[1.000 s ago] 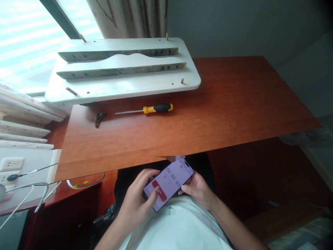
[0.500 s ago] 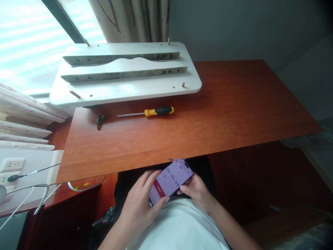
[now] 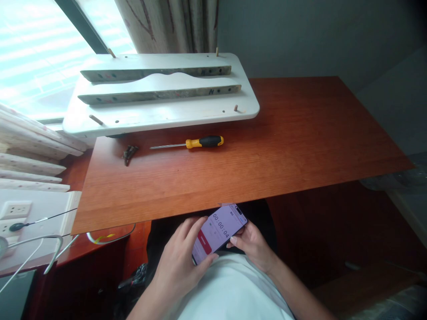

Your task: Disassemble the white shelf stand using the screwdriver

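Observation:
A phone (image 3: 218, 231) rests tilted between my two hands, over my lap at the table's near edge. Its lit screen reads 00:00:04 above a red button. My left hand (image 3: 183, 249) grips the phone's left end with thumb and fingers. On the other end, my right hand (image 3: 251, 246) is closed, thumb along the edge and fingers partly hidden beneath. Beyond them on the table lies a screwdriver (image 3: 203, 142) with a yellow and black handle, its shaft pointing left. To its left is a small heap of dark screws (image 3: 129, 154).
A white board (image 3: 160, 118) with rounded corners, two long wooden strips (image 3: 160, 94) and upright dowels lies at the back left of the brown table (image 3: 283, 146). Left of the table are wall sockets (image 3: 16, 211) and cables. A window and curtains stand behind.
The phone's timer has gone from 00:00:03 to 00:00:04. Both hands keep their hold on the phone, and the things on the table stay in place.

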Available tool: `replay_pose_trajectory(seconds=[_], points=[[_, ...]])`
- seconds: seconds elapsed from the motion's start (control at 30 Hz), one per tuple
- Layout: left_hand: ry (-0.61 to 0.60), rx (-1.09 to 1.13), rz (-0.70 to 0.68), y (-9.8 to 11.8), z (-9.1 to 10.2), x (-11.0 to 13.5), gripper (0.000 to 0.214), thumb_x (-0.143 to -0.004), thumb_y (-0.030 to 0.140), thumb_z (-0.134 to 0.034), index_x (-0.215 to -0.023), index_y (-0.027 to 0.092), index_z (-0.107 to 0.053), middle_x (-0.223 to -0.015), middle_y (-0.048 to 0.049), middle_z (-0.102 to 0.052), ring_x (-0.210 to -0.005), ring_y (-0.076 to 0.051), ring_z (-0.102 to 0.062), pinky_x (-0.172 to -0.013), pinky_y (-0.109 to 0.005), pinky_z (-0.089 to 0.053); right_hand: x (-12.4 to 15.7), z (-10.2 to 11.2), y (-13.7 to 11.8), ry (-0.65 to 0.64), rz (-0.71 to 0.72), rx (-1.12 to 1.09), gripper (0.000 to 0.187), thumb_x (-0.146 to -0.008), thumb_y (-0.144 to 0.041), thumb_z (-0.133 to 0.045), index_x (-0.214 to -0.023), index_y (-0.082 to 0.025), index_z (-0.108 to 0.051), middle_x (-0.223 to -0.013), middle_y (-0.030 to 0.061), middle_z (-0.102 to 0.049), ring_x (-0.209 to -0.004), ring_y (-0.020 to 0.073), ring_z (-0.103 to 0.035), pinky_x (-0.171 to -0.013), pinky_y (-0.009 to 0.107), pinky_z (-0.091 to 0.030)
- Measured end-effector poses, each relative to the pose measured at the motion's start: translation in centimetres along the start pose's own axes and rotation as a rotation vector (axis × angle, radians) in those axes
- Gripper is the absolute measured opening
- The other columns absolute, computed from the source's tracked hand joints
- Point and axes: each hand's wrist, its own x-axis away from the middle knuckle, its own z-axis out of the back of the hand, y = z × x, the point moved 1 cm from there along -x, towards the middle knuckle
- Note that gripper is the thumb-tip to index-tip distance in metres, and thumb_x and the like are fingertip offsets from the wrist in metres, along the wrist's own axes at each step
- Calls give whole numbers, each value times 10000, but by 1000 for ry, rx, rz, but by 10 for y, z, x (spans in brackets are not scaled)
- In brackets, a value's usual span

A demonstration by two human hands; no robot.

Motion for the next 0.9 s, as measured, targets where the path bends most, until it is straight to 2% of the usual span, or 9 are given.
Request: replay_pose_trajectory(seconds=[0.23, 0.6, 0.9], points=[[-19, -22, 12, 2, 0, 1, 743, -786, 373, -738, -1431, 263, -386, -1340, -132, -535, -1131, -314, -595, -891, -472, -554, -3, 0, 4, 9, 5, 8, 510, -757, -294, -795, -1180, -197, -528, -1097, 76, -685, -959, 160, -668, -763, 298, -574], [-10, -167, 41, 5, -11, -1, 793, -744, 403, -767, -1431, 248, -403, -1296, -134, -544, -1107, -329, -581, -912, -481, -535, -5, -7, 2, 26, 7, -20, 555, -753, -304, -799, -1213, -187, -512, -1134, 92, -668, -977, 169, -661, -764, 301, -575], [45, -152, 33, 2, -14, -5, 676, -805, 287, -665, -1419, 222, -392, -1217, -140, -577, -1052, -319, -601, -855, -461, -549, -7, -11, 1, 62, -15, -19, 551, -736, -322, -808, -1200, -193, -540, -1146, 98, -672, -999, 181, -658, -778, 312, -576]])
